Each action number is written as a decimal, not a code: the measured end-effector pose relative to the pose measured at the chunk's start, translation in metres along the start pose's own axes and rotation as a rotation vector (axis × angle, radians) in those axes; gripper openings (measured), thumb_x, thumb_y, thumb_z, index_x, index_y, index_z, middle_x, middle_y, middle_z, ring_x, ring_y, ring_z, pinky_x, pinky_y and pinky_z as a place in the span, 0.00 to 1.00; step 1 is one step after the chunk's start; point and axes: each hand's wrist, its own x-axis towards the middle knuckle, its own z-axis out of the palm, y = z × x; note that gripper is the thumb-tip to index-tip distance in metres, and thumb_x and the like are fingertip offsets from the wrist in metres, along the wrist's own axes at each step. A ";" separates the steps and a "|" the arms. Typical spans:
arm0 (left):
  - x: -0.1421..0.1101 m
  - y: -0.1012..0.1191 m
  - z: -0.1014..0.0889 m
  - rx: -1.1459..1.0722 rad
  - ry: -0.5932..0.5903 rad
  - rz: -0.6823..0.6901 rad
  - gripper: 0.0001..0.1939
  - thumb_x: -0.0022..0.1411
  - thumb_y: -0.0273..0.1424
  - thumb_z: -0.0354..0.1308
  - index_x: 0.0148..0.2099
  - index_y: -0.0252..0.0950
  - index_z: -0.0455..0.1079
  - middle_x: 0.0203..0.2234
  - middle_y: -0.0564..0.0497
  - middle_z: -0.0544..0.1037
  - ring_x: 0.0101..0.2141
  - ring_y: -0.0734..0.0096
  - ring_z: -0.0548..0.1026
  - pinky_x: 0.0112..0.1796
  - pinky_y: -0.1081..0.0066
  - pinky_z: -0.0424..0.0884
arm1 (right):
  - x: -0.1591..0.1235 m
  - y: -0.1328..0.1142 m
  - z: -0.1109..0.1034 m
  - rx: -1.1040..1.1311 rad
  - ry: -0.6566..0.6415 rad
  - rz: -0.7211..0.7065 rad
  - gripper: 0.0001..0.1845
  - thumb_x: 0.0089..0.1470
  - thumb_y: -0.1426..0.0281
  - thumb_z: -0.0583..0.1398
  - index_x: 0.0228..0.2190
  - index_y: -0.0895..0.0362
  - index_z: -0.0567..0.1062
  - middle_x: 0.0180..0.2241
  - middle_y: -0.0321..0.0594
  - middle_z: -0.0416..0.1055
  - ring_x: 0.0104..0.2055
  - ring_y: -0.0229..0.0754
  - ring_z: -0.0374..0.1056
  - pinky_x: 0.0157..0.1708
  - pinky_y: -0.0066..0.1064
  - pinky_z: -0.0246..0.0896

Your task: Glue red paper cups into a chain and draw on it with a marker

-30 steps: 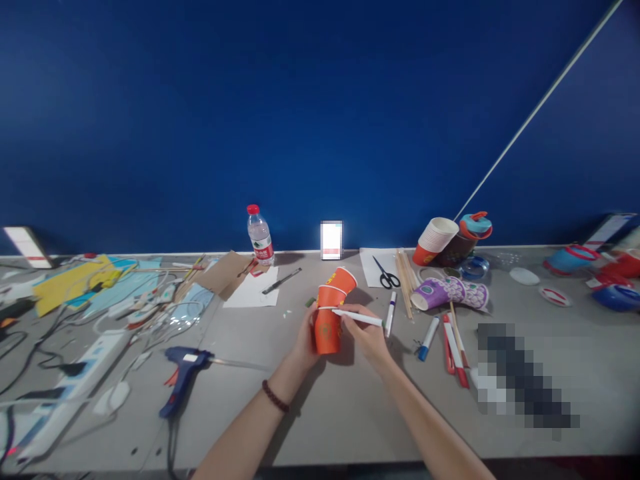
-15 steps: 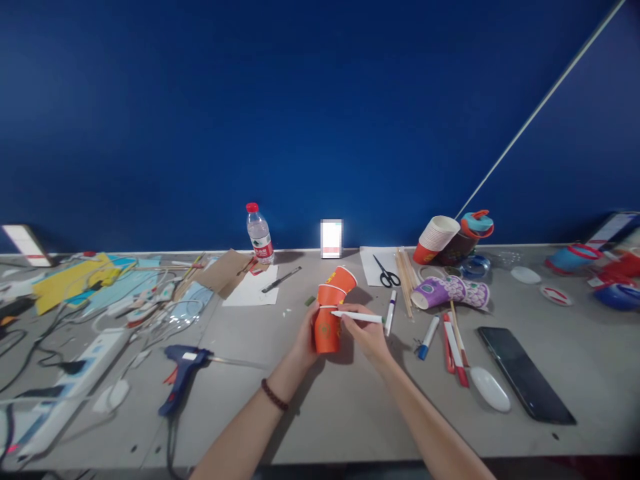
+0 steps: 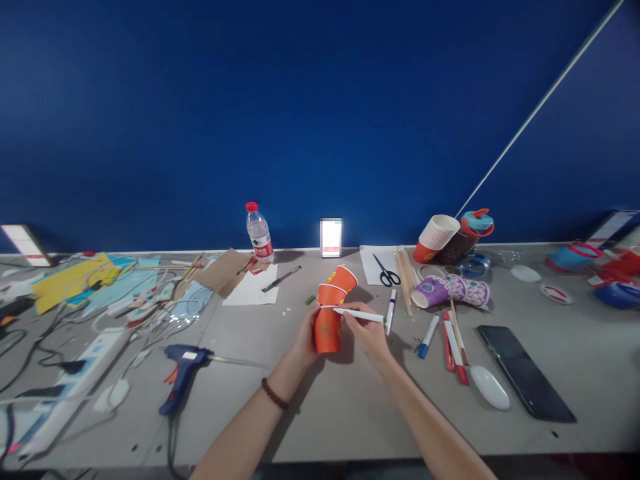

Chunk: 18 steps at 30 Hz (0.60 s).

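Note:
My left hand (image 3: 305, 337) is wrapped round the left side of several orange paper cups (image 3: 328, 335), joined in a bent column that leans right at its top. A green drawing marks the lowest cup's side. In my right hand (image 3: 367, 333) is a white marker (image 3: 363, 315), pinched between thumb and fingers. Its tip points left and lies at the white rim line on the cups; whether it touches I cannot tell. A purple-capped marker (image 3: 391, 312) lies just right of that hand.
A glue gun (image 3: 185, 373) and power strip (image 3: 75, 393) lie left. Behind stand a water bottle (image 3: 260, 237) and a lit phone (image 3: 331, 238). Rightward are scissors (image 3: 386, 272), wooden sticks (image 3: 407, 280), purple cups (image 3: 450, 292), a blue marker (image 3: 429, 337), a white spoon (image 3: 490, 388) and a black phone (image 3: 525, 372).
The marker's tip has shifted slightly right and up along the cups, with my right hand moving a little. My left hand and the cups stay nearly still.

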 end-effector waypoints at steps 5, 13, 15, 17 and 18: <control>-0.001 0.001 0.001 0.007 -0.004 -0.016 0.15 0.59 0.36 0.58 0.36 0.27 0.75 0.26 0.44 0.80 0.26 0.68 0.77 0.30 0.72 0.72 | 0.001 0.001 -0.001 0.026 -0.012 -0.027 0.07 0.51 0.64 0.62 0.29 0.55 0.77 0.34 0.43 0.78 0.38 0.47 0.73 0.38 0.37 0.68; -0.001 0.001 0.000 0.026 -0.008 -0.015 0.15 0.58 0.37 0.58 0.37 0.27 0.75 0.24 0.45 0.80 0.24 0.67 0.76 0.28 0.71 0.72 | 0.000 -0.001 0.001 -0.015 0.031 -0.010 0.08 0.52 0.64 0.61 0.30 0.56 0.77 0.30 0.41 0.77 0.33 0.44 0.72 0.34 0.34 0.67; -0.001 0.001 0.001 0.025 -0.009 -0.015 0.15 0.58 0.37 0.59 0.38 0.28 0.75 0.25 0.45 0.80 0.24 0.67 0.76 0.28 0.71 0.72 | 0.000 0.000 0.000 -0.012 0.032 -0.010 0.08 0.52 0.64 0.61 0.29 0.56 0.77 0.30 0.41 0.77 0.33 0.44 0.71 0.34 0.34 0.66; -0.002 0.002 0.002 0.025 -0.008 -0.009 0.15 0.58 0.37 0.58 0.38 0.27 0.75 0.25 0.45 0.80 0.24 0.68 0.76 0.30 0.71 0.72 | 0.000 0.002 0.000 0.005 0.018 -0.009 0.08 0.52 0.64 0.61 0.30 0.56 0.77 0.31 0.41 0.77 0.33 0.44 0.71 0.34 0.34 0.66; -0.003 0.002 0.002 0.026 -0.010 -0.007 0.15 0.59 0.36 0.58 0.38 0.27 0.75 0.26 0.45 0.80 0.25 0.68 0.76 0.31 0.71 0.73 | 0.000 0.003 0.000 0.017 0.011 -0.010 0.08 0.52 0.64 0.61 0.29 0.56 0.77 0.31 0.41 0.77 0.34 0.44 0.71 0.34 0.34 0.66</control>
